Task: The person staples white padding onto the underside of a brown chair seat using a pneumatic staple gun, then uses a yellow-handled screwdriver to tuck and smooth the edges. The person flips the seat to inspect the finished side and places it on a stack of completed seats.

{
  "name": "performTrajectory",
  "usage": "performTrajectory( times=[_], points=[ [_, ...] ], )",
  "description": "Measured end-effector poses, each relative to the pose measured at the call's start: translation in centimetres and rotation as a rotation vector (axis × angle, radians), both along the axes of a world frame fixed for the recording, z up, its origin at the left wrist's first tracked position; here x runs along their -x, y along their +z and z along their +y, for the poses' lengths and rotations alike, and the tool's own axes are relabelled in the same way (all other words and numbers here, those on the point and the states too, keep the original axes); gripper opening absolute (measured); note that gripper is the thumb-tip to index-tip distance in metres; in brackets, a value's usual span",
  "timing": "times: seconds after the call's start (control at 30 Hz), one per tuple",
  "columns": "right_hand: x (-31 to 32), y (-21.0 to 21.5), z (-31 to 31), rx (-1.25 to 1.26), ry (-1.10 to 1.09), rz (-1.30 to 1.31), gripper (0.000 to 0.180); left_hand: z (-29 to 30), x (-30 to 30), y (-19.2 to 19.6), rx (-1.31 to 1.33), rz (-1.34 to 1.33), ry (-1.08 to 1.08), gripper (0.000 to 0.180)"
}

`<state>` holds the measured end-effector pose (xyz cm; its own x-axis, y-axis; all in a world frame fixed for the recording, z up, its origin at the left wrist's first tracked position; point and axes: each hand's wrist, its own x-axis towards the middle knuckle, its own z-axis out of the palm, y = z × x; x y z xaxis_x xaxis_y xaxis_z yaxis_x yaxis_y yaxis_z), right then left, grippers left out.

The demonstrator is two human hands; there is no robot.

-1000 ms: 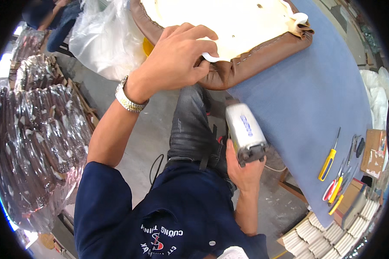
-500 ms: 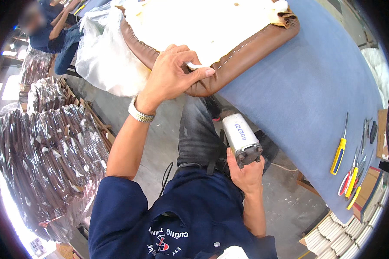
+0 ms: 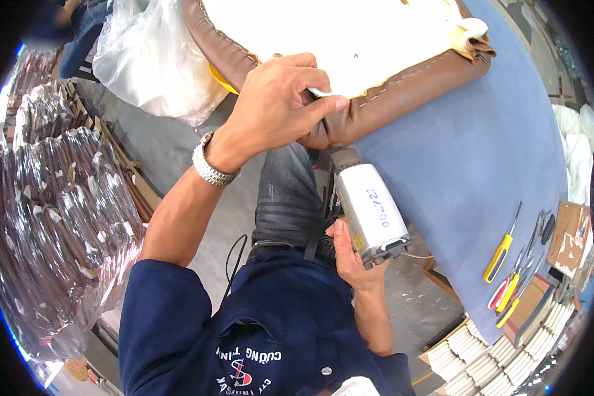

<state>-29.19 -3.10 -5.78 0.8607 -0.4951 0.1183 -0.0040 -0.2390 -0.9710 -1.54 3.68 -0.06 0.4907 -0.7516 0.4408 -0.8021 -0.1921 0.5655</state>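
Note:
A brown leather-covered cushion or seat panel (image 3: 409, 86) lies at the top, with a pale underside and a line of white stitching along its rim. My left hand (image 3: 277, 105) is closed on its near corner, pinching a white edge strip (image 3: 320, 92) and the brown cover between thumb and fingers. In my right hand (image 3: 356, 261) is a tool with a silver cylindrical body, which looks like a pneumatic staple gun (image 3: 373, 204). Its front end is just below the cushion's near corner; I cannot tell whether they touch. The right fingers are partly hidden behind the tool.
The cushion rests on a blue-covered table (image 3: 468, 145). On its right side lie a yellow-handled screwdriver (image 3: 498, 261) and several hand tools. Clear plastic sheeting (image 3: 158, 66) hangs at the upper left. Stacks of plastic-wrapped brown pieces (image 3: 59, 231) stand left. Another person (image 3: 86, 39) is at upper left.
The staple gun has come up and forward, towards the cushion's near corner. My left hand keeps its pinch there. The view has shifted a little.

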Motion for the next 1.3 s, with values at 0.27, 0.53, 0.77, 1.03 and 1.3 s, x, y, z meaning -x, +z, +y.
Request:
performTrajectory(
  times=[0.27, 0.53, 0.77, 1.03, 1.3],
  points=[
    [-2.5, 1.5, 0.0, 0.416, -0.026, 0.026, 0.071, -0.1, 0.2, 0.2, 0.004, 0.021, 0.030, 0.025],
    [-2.7, 3.7, -0.1, 0.612, 0.058, 0.281, 0.072, -0.2, 0.3, 0.3, -0.051, 0.048, 0.068, 0.029],
    [-1.4, 5.9, -0.2, 0.761, 0.259, 0.534, 0.073, -0.2, 0.8, 0.3, -0.035, 0.054, 0.062, 0.026],
    [-3.6, 7.0, -0.3, 0.345, 0.055, 0.414, 0.066, 0.3, 0.7, 0.0, -0.011, 0.124, -0.023, 0.021],
    [-4.0, 3.8, -1.6, 0.324, 0.027, 0.144, 0.055, 1.0, -0.4, 1.6, -0.066, 0.177, -0.006, 0.024]
  ],
)
